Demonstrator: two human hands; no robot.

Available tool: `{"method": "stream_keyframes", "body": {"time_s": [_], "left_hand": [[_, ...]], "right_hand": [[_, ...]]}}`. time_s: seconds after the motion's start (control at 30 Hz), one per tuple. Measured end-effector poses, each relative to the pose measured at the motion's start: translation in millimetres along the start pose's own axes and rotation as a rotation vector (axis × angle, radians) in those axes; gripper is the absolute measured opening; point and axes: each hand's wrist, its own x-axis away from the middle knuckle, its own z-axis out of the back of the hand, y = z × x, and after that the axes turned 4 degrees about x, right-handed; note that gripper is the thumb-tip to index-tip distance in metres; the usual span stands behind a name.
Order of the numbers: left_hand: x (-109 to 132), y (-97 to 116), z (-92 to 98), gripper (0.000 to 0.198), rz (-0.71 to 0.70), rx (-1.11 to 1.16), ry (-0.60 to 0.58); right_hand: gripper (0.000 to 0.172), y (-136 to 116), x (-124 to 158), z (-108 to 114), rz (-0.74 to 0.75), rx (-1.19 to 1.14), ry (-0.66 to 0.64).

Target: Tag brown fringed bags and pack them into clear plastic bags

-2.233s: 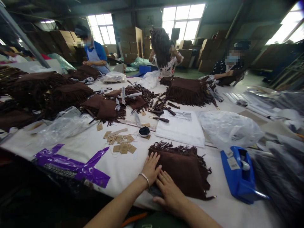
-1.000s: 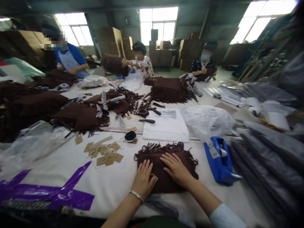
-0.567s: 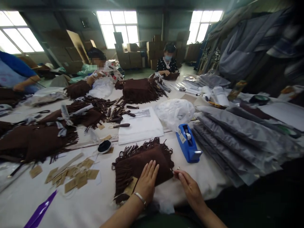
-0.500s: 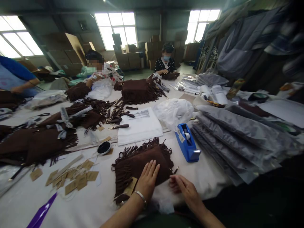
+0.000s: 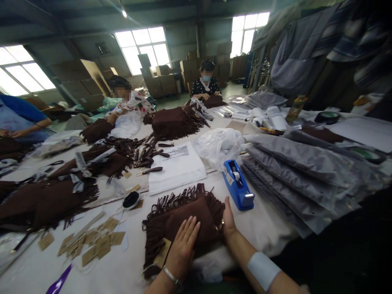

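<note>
A dark brown fringed bag [image 5: 192,214] lies flat on the white-covered table in front of me, its fringe spread along the far and left sides. My left hand [image 5: 184,245] rests flat on the bag with the fingers stretched out. Against the bag's right edge stands my right hand [image 5: 228,220], fingers extended upward and thumb side hidden; a small gold metal ring shows beside it. A kraft paper tag [image 5: 162,253] hangs at the bag's lower left corner, partly covered by my left wrist. Just beyond my right hand is a blue tape dispenser [image 5: 238,185].
Loose paper tags [image 5: 98,247] and a small round tin of black stuff [image 5: 131,200] lie left. Beyond are a white cloth [image 5: 174,171], brown straps [image 5: 147,155] and a clear plastic bag [image 5: 219,143]. Plastic-wrapped grey pieces [image 5: 294,171] fill the right. Several co-workers sit across.
My right hand has moved up and left from beside the bag's lower right corner to its right edge, its fingers straightening. My left hand stays on the bag. The view has shifted slightly.
</note>
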Motion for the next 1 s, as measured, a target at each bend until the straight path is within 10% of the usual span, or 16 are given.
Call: {"method": "stream_keyframes", "body": {"time_s": [0.23, 0.47, 0.67, 0.83, 1.0], "left_hand": [[6, 2, -5.9, 0.061, -0.099, 0.105, -0.071], [10, -2, 48.6, 0.024, 0.016, 0.457, 0.135], [64, -94, 60.8, 0.031, 0.893, 0.669, 0.306], [88, -153, 56.0, 0.040, 1.389, 1.209, 0.289], [69, -182, 59.6, 0.041, 1.461, 1.448, 0.134]], "right_hand": [[0.065, -1, -11, -7, 0.301, 0.914, -0.122], [0.058, 7, -1, -25, 0.424, 1.657, -0.352], [0.044, -17, 30, -29, 0.434, 1.336, -0.678], [0.045, -32, 10, 16, 0.135, 0.672, 0.173], [0.053, -42, -53, 26, -0.574, 0.453, 0.048]]}}
